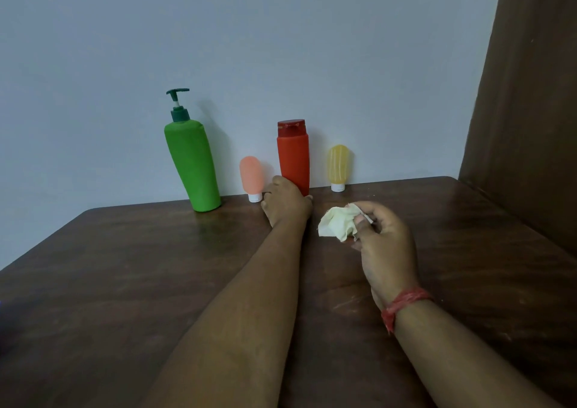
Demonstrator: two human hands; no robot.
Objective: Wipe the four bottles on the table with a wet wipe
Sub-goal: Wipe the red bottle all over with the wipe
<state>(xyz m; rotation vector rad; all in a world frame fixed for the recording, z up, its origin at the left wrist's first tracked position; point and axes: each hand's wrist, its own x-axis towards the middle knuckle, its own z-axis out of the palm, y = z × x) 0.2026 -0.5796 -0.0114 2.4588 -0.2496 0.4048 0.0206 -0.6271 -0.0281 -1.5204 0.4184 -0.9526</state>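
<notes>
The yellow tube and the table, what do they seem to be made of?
Yellow tube: probably soft translucent plastic or silicone, since light glows through its ribbed body; its white cap looks like hard plastic. Table: dark wood or wood-look laminate, semi-glossy, showing grain streaks and faint reflections.

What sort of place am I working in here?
Probably a room at home, though little shows: a dark wooden table pushed against a plain pale wall, toiletry-style bottles such as the green pump bottle lined along it, and a brown curtain at the right.

Dark wood table (125, 282) w/ green pump bottle (192, 167), pink tube (251, 178), red bottle (293, 158), yellow tube (337, 167) along back edge.
</notes>
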